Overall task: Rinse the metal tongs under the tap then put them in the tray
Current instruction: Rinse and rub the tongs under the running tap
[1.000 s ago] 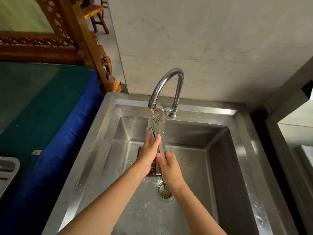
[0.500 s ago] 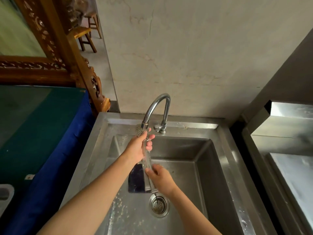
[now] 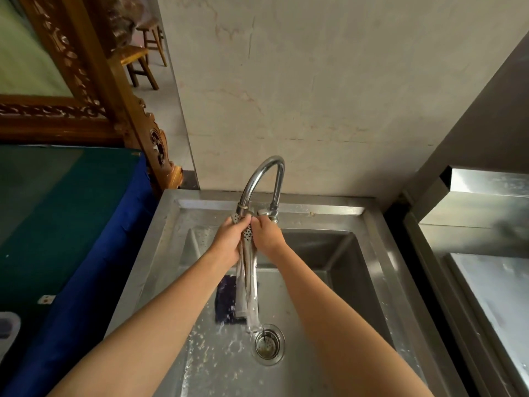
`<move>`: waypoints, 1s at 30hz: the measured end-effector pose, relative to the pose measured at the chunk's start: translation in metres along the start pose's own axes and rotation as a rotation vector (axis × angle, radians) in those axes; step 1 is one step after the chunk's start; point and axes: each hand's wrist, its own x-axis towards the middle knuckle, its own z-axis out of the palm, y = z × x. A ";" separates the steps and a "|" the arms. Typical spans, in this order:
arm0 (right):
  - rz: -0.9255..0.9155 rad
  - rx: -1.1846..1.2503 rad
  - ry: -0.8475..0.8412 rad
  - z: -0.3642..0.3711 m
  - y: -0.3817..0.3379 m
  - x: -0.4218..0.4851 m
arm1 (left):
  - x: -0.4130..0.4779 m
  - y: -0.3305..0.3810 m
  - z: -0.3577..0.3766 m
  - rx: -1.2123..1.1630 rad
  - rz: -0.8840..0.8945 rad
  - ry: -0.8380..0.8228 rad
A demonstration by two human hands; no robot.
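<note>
While water runs, both hands' fingers [image 3: 243, 223] pinching perforated tips of wet metal tongs [image 3: 248, 270].

The tongs [image 3: 248, 270] are shiny wet metal, with little holes in the ends by the fingers [image 3: 242, 223]. The tap [image 3: 262, 179] just above the fingers is smooth, shiny metal. The sink [image 3: 369, 253] below is duller grey metal with water drops. The wall [image 3: 315, 96] behind looks rough and matt.

Tap spout [image 3: 259, 179] crowds above hands; sink basin [image 3: 337, 282] right half open; dark sponge [image 3: 224, 299] on floor left.
</note>
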 end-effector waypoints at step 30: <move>-0.205 0.114 0.088 0.045 0.002 0.011 | -0.012 -0.003 -0.012 -0.096 -0.117 -0.129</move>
